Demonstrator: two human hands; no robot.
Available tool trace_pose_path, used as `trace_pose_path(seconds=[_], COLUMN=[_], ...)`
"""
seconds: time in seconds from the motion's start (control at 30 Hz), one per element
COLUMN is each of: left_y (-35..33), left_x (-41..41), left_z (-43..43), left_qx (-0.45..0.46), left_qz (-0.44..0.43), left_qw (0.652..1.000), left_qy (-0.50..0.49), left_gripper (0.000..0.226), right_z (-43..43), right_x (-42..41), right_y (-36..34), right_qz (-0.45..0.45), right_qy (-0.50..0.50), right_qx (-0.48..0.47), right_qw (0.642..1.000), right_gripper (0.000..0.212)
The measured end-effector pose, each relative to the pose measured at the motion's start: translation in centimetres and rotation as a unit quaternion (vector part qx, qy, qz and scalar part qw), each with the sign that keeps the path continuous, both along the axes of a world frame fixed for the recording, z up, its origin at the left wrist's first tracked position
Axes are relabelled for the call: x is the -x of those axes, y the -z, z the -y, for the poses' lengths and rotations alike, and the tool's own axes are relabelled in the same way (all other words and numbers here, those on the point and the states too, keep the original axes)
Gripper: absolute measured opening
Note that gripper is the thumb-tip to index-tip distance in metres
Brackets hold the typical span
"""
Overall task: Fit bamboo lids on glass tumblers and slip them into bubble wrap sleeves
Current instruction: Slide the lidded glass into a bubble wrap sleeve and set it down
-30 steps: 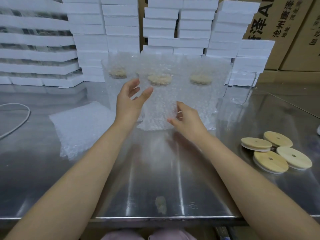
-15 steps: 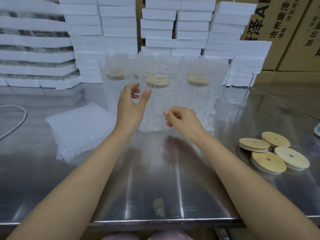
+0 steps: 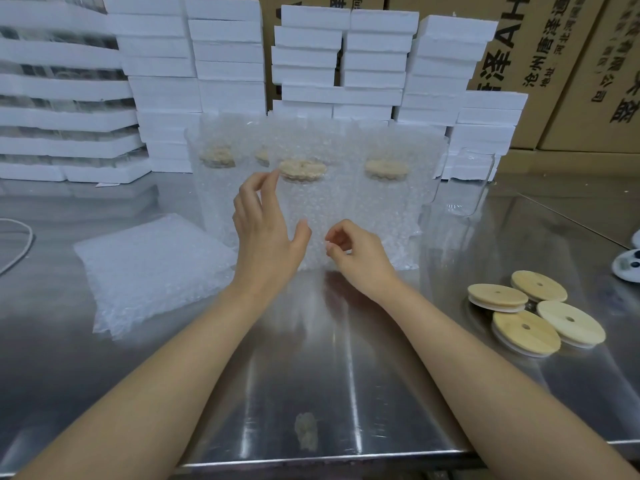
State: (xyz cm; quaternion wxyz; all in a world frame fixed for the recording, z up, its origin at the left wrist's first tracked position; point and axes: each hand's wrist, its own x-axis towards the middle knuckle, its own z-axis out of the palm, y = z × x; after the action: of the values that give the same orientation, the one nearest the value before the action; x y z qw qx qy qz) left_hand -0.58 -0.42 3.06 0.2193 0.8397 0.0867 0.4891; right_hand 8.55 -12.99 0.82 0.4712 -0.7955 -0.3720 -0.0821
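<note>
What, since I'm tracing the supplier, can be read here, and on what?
"泽AH": large blue print, turned sideways, on the left carton, cut off by the frame.
"沧州唐泽通": smaller blue line beside it, same carton, also cut off.
"地址" opens a tiny line next to that; the rest is too small to read.
Right carton: blue characters too blurred and cropped to read.

Steel table [image 3: 311, 393], stacked white foam boxes [image 3: 228, 53], printed cardboard cartons [image 3: 554, 64], white cable [image 3: 31, 235]
</note>
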Motion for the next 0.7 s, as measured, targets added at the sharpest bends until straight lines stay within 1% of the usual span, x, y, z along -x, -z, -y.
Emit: trace_pose_path(seconds=[0.1,0.2,0.27,0.37,0.43,0.57,0.63,0.7], left_y=[-0.1,0.1,0.3,0.5,0.7,1.1,1.4,1.8], left_x=[0.2,0.3,0.3,0.3,0.4,0.3,0.2,0.2], left_z=[0.9,2.0,2.7,3.6,4.0,4.5,4.6,4.7], left_qx=[-0.062,-0.117,-0.131,-0.129,-0.115,-0.102,-0.104,-0.097], left_qz=[0.028,0.043,0.043,0.03,0.006,-0.044,-0.071,-0.103], left_qw=[0.998,0.992,0.989,0.986,0.982,0.976,0.972,0.967], left_qy=[-0.011,0.018,0.046,0.104,0.15,0.187,0.2,0.21], left_gripper=[0.064,0.058,0.052,0.047,0.047,0.064,0.068,0.064], right_z=[0.0,0.2,0.5,1.0,1.2,1.6,1.8,2.0], right_x=[0.2,0.6,0.9,1.3,1.3,1.2,0.8,-0.1], right_y=[-0.3,-1.0,-1.5,-2.2,-2.6,-2.9,-2.8,-2.7], right_qz=[0.034,0.065,0.093,0.13,0.151,0.175,0.177,0.146], right_qy=[0.028,0.052,0.064,0.084,0.092,0.106,0.138,0.182], right_qx=[0.009,-0.018,-0.045,-0.106,-0.153,-0.215,-0.25,-0.307], right_qw=[0.999,0.996,0.993,0.982,0.972,0.955,0.942,0.923], right_gripper=[0.01,0.009,0.01,0.01,0.014,0.017,0.015,0.014])
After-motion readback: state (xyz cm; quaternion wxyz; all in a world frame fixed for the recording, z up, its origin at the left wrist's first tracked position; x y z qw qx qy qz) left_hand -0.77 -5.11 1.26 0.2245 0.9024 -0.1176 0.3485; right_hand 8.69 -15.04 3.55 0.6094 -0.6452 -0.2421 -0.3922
